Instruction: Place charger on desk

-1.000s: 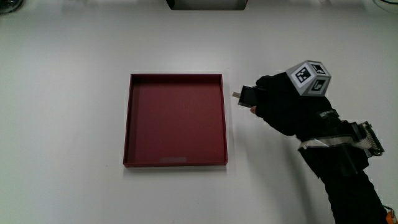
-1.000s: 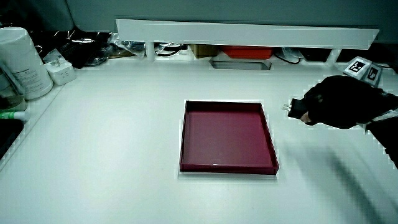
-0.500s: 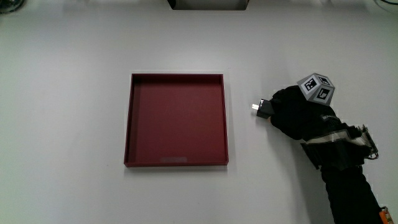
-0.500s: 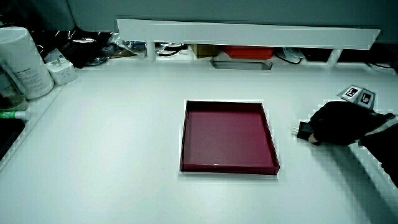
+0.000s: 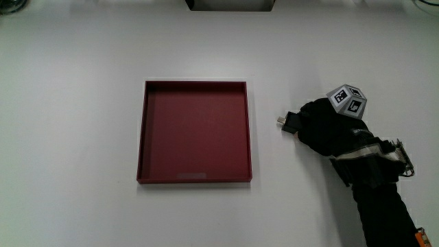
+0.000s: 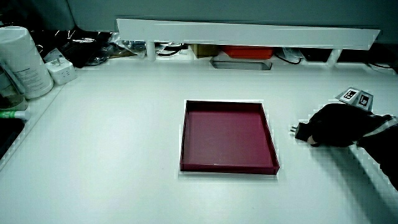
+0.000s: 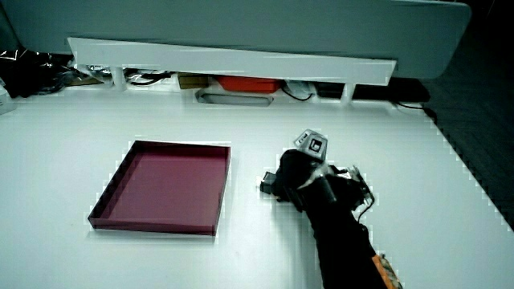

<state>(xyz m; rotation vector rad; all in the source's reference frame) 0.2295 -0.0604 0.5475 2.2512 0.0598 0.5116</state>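
We see the hand [image 5: 328, 129] low on the white tabletop [image 5: 82, 137] beside the red tray [image 5: 193, 131], its fingers curled around the black charger [image 5: 289, 122], whose prongs point toward the tray.

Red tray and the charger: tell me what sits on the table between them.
Nothing. Between the red tray and the charger, gripped by the hand, only a bare strip of the white table shows, clearest in the main view and likewise in both side views.
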